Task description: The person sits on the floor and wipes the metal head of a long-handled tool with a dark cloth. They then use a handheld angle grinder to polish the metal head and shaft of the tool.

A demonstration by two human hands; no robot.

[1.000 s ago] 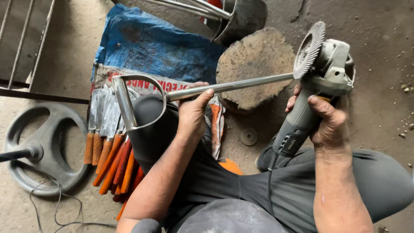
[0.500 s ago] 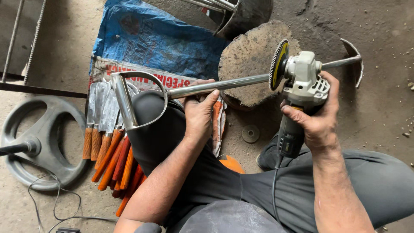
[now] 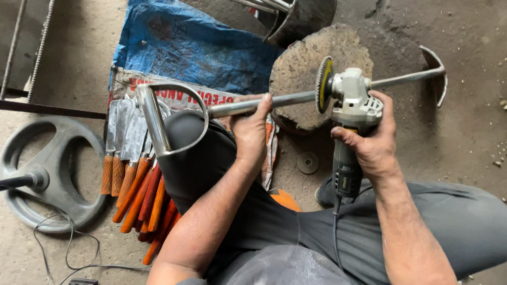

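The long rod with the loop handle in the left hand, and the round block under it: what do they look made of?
The long grey rod with loop handle looks like bare steel: a smooth, dull silver sheen, with brighter streaks along the flat loop. The round rough block beneath it seems to be a wood stump, though it could be stone: brown-grey, pitted and matte. The left hand has its grip around the rod.

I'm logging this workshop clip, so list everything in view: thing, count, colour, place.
metal rod tool: one, silver, loop handle over the knee, curved blade at far right
angle grinder: one, pale grey, disc at the rod
stump: one, brown, under the rod
trowels: several, orange handles, left of the knee
sack: one, blue, top centre
wheel: one, grey, floor at left
spare disc: one, grey, floor
left hand: grips the rod
right hand: holds the grinder
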